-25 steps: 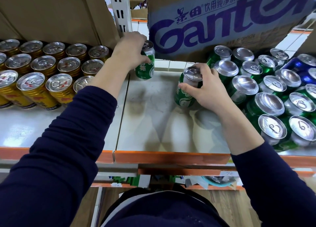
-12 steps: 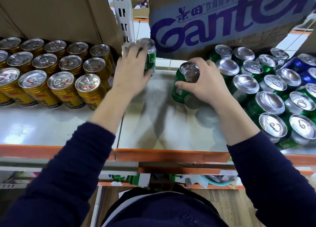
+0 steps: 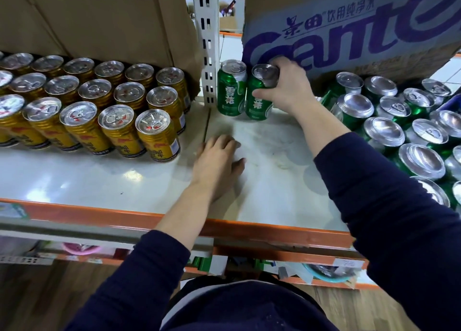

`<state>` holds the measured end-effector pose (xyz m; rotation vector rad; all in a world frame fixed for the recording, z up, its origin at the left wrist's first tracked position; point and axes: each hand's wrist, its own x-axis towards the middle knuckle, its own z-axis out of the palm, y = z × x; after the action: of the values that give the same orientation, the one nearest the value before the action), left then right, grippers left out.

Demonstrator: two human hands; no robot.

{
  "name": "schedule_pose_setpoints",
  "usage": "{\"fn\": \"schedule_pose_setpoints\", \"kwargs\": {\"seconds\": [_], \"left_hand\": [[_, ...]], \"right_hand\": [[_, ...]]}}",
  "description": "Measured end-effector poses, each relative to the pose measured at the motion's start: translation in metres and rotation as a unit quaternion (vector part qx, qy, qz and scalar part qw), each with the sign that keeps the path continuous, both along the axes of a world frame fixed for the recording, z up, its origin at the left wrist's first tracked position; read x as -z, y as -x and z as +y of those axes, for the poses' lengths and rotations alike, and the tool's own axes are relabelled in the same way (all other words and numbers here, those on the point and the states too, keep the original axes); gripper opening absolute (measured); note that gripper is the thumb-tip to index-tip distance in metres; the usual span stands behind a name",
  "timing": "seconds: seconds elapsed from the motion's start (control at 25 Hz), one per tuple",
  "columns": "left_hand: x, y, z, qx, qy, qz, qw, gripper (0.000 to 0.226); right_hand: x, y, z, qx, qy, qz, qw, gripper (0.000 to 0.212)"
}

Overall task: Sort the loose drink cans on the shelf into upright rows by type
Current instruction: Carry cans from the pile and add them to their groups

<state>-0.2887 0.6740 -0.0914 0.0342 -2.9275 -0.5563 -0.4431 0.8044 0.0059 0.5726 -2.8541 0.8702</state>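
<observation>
Two green cans stand upright side by side at the back of the white shelf [image 3: 262, 186]. My right hand [image 3: 287, 89] grips the right one [image 3: 258, 104] around its top. The left green can [image 3: 229, 94] stands free against the upright post. My left hand [image 3: 217, 163] rests flat on the shelf in front of them, holding nothing. Gold cans [image 3: 99, 106] stand in upright rows on the left. A loose heap of green cans [image 3: 389, 131] lies tilted on the right, with a blue can [image 3: 452, 104] at the far right edge.
A perforated metal post [image 3: 208, 44] rises behind the left green can. A brown carton [image 3: 99, 19] hangs over the gold cans, and a printed carton [image 3: 349, 31] over the green heap. The shelf's orange front rail [image 3: 124, 216] runs below my arms.
My left hand let go of the first green can at the post and drew back to the shelf. My right hand carried the second green can back and set it beside the first.
</observation>
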Motion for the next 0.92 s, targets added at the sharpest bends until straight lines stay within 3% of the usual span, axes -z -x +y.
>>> {"fn": "schedule_pose_setpoints", "kwargs": {"seconds": [0.28, 0.48, 0.72, 0.92], "left_hand": [[0.0, 0.002, -0.002, 0.001, 0.017, 0.003, 1.0, 0.041], [-0.014, 0.003, 0.006, 0.011, -0.01, -0.014, 1.0, 0.035], [-0.07, 0.053, 0.071, 0.167, -0.081, 0.033, 0.982, 0.036], [-0.102, 0.107, 0.125, 0.249, -0.058, 0.036, 0.966, 0.052]], "right_hand": [[0.014, -0.004, 0.006, 0.026, -0.024, -0.021, 0.999, 0.08], [-0.009, -0.022, 0.048, 0.042, -0.019, 0.003, 0.999, 0.056], [-0.043, -0.055, 0.144, 0.128, -0.019, 0.041, 0.991, 0.034], [-0.039, -0.069, 0.189, 0.102, -0.057, -0.002, 0.993, 0.039]]}}
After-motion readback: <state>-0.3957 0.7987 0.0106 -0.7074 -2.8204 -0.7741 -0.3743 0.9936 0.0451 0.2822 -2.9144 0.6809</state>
